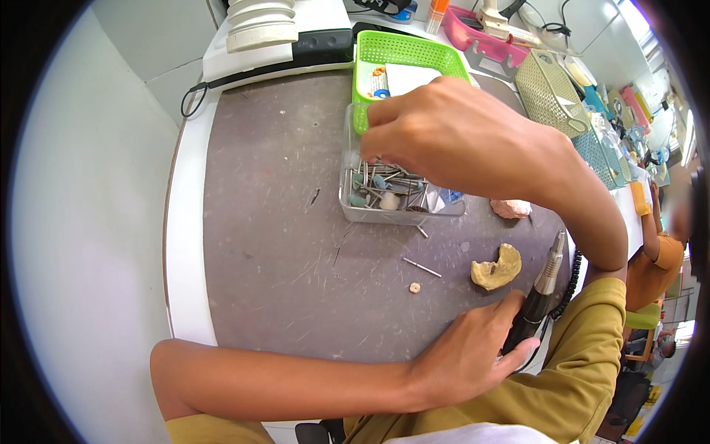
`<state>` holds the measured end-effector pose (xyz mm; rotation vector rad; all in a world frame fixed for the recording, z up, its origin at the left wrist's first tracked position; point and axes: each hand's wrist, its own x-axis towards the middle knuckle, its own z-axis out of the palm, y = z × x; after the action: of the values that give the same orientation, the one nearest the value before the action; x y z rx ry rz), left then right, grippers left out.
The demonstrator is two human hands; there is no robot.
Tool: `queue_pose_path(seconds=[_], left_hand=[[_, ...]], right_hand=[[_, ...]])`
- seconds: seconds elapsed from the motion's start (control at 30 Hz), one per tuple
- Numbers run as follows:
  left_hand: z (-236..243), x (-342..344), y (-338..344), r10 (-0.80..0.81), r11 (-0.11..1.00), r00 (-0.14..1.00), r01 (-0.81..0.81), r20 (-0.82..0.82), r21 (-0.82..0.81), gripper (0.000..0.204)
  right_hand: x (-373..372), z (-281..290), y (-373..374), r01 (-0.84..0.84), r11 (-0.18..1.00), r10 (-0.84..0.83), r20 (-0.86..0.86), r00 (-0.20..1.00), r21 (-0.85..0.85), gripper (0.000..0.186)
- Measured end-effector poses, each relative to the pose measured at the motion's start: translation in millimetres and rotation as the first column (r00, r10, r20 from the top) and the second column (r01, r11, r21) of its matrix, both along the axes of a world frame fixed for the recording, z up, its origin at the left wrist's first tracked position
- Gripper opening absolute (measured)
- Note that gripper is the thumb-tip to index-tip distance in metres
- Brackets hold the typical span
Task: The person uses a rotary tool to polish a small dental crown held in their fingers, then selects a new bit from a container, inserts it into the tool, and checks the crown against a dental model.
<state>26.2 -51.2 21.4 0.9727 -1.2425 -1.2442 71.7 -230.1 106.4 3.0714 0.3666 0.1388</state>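
My left hand (466,355) is closed around a black rotary handpiece (534,307) with a silver nose, its tip pointing up and away. My right hand (444,133) reaches over a clear plastic box (399,217) filled with metal-shanked burs and polishing points (388,185). Its fingers curl down at the box's left side; their tips are partly hidden, and I cannot make out what they pinch. Left of the handpiece lies a yellow, curved piece resembling a dental plaster cast (497,268). A thin metal shank (422,267) and a small beige disc (414,288) lie nearby.
Behind the box stands a green basket (410,44) with paper and small items. A rough pink lump (510,209) sits under my right forearm. Farther right are a beige basket (551,92) and a blue basket (600,155). A person in orange (654,270) sits beyond.
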Motion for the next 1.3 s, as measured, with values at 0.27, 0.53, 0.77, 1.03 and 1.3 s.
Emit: queue_pose_path(seconds=[0.27, 0.53, 0.77, 1.03, 1.3], left_hand=[[1, 0, 0, -0.036, 0.998, 0.999, 0.036, 0.001, 0.048, 0.033], [-1, -1, 0, -0.023, 0.999, 1.000, 0.022, 0.011, 0.023, 0.034], [-1, -1, -1, -0.048, 0.998, 0.999, 0.047, 0.006, 0.040, 0.036], [0, 0, 0, -0.057, 0.997, 0.998, 0.056, 0.001, 0.056, 0.035], [-2, -1, 0, -0.050, 0.997, 0.999, 0.049, 0.013, 0.056, 0.036]], right_hand=[[2, -4, 2, 0.067, 0.995, -0.080, -0.188, 0.979, -0.075, 0.018], [3, -2, 0, 0.133, 0.983, -0.160, -0.240, 0.957, -0.123, 0.014], [4, -12, 0, 0.119, 0.987, -0.118, 0.013, 0.993, -0.104, 0.007], [-12, 4, -1, 0.165, 0.978, -0.149, 0.122, 0.981, -0.128, 0.012], [-28, 15, -7, 0.316, 0.949, -0.309, 0.188, 0.932, -0.003, 0.011]])
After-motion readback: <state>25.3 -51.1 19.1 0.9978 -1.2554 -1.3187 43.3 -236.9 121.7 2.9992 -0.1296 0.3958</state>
